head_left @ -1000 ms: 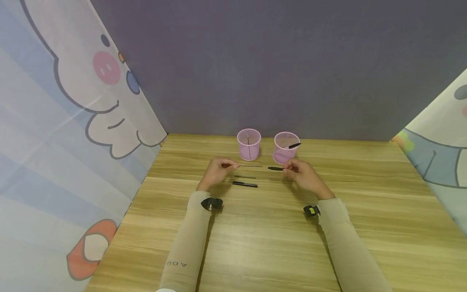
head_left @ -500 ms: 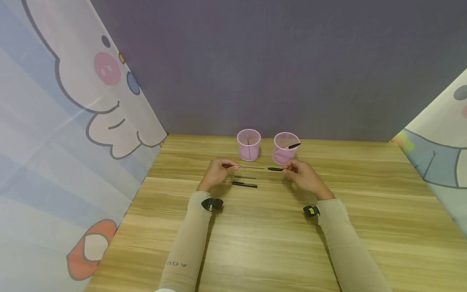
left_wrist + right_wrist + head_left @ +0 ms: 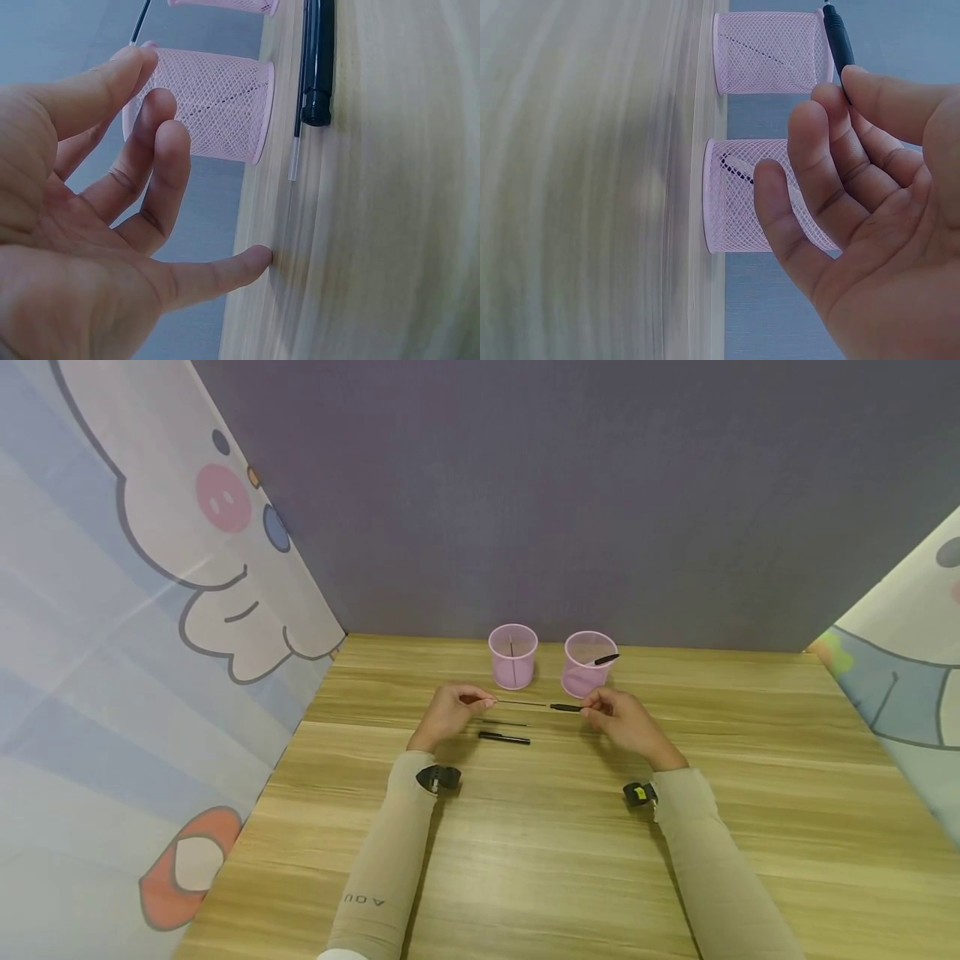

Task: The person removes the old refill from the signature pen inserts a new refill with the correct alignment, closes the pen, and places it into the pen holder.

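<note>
My left hand (image 3: 447,717) pinches a thin dark pen refill (image 3: 522,702) between thumb and fingertips, held level above the table. Opposite it, my right hand (image 3: 618,718) pinches a black pen barrel (image 3: 838,36) by one end. A narrow gap seems to separate the refill's free end from the barrel. Below the left hand lie a second refill (image 3: 293,154), with a clear end section, and a black pen body (image 3: 504,738) with a clip, side by side. In the left wrist view, the left little finger reaches close to the tabletop; contact is unclear.
Behind the hands stand two pink mesh cups. The left cup (image 3: 513,672) holds a thin dark refill, and the right cup (image 3: 577,681) holds a black pen leaning on its rim. A grey wall (image 3: 570,502) rises behind the wooden table (image 3: 540,860).
My left hand has shifted slightly right, bringing the refill's free end closer to the pen barrel. My right hand has stayed almost still.
</note>
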`<state>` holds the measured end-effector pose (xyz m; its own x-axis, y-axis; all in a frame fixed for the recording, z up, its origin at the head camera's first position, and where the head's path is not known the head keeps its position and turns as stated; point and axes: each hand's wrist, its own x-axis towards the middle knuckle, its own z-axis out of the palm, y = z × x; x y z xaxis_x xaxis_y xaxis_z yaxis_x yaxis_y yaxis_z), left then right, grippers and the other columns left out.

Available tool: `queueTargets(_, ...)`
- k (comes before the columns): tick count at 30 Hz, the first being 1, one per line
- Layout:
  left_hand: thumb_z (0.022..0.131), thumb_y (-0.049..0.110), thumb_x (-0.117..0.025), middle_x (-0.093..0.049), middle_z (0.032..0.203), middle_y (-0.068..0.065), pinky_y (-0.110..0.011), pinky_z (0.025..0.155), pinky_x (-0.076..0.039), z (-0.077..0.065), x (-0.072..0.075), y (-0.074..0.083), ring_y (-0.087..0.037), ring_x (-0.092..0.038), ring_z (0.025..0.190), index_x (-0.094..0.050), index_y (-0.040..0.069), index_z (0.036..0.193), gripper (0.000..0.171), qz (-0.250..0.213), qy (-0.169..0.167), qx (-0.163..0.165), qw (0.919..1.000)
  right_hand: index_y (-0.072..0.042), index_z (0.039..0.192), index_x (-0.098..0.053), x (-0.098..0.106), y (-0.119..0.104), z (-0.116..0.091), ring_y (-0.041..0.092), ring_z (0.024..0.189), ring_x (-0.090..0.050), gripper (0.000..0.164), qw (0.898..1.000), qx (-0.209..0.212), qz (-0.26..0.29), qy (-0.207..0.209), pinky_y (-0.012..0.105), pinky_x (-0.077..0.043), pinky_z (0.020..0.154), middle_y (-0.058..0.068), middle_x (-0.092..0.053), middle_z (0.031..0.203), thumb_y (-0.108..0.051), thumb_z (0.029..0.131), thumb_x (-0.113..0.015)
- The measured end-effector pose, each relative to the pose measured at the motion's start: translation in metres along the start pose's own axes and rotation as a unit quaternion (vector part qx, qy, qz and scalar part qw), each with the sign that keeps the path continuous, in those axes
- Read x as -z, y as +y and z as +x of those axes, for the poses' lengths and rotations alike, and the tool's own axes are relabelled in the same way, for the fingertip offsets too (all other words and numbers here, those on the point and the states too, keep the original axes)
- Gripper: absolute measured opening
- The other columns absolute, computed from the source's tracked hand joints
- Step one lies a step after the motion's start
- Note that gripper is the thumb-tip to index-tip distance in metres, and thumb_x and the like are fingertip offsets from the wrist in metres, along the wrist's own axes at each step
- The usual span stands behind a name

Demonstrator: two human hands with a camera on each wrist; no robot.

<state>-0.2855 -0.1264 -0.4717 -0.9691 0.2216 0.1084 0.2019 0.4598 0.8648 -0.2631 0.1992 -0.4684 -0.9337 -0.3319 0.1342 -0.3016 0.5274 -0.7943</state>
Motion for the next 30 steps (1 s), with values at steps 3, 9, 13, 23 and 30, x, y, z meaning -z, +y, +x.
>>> queueTargets(3, 0.092, 0.018, -0.077, -0.079, 0.101, -0.007, -0.026, 0.077, -0.055, 0.0005, -0.0006, -0.0001, -0.014, -0.068, 0.086, -0.081, 0.011, 0.097, 0.010, 0.001, -0.001, 0.000, 1.0000, -0.001, 0.102, -0.067, -0.0003, 0.0006, 0.0004, 0.022, 0.077, -0.060, 0.009, 1.000, 0.001, 0.000, 0.001, 0.023, -0.050, 0.066, 0.019, -0.068, 0.090, -0.009, 0.098, -0.067)
queueTargets(9, 0.092, 0.016, -0.077, -0.079, 0.100, -0.006, -0.025, 0.074, -0.055, 0.0001, -0.0017, 0.0018, -0.014, -0.067, 0.083, -0.081, 0.011, 0.096, 0.008, -0.003, -0.006, 0.003, 1.0000, 0.000, 0.102, -0.067, -0.0004, -0.0001, 0.0005, 0.025, 0.078, -0.061, 0.009, 1.000, -0.002, 0.004, 0.000, 0.023, -0.050, 0.066, 0.020, -0.068, 0.091, -0.009, 0.098, -0.067)
queueTargets(13, 0.092, 0.016, -0.077, -0.079, 0.098, -0.006, -0.025, 0.073, -0.054, -0.0002, -0.0018, 0.0018, -0.013, -0.066, 0.081, -0.081, 0.011, 0.095, 0.007, -0.004, -0.005, 0.001, 1.0000, 0.000, 0.104, -0.066, -0.0005, -0.0021, 0.0000, 0.025, 0.078, -0.061, 0.011, 1.000, -0.005, 0.007, -0.002, 0.023, -0.050, 0.065, 0.020, -0.068, 0.092, -0.009, 0.099, -0.067)
queueTargets(23, 0.091, 0.015, -0.078, -0.078, 0.096, -0.005, -0.025, 0.071, -0.053, 0.0003, -0.0017, 0.0009, -0.013, -0.065, 0.080, -0.081, 0.012, 0.094, 0.006, -0.009, -0.005, -0.003, 0.9999, 0.003, 0.106, -0.066, -0.0018, -0.0013, 0.0001, 0.024, 0.075, -0.060, 0.013, 1.000, -0.004, 0.005, -0.003, 0.023, -0.049, 0.062, 0.021, -0.067, 0.092, -0.009, 0.100, -0.065)
queueTargets(30, 0.091, 0.015, -0.078, -0.078, 0.094, -0.007, -0.024, 0.069, -0.052, 0.0007, -0.0040, 0.0022, -0.013, -0.064, 0.078, -0.080, 0.010, 0.093, 0.006, -0.007, -0.007, -0.006, 0.9999, 0.000, 0.104, -0.066, -0.0012, -0.0035, -0.0006, 0.025, 0.075, -0.061, 0.012, 1.000, -0.005, 0.011, -0.004, 0.023, -0.050, 0.063, 0.019, -0.067, 0.090, -0.010, 0.099, -0.066)
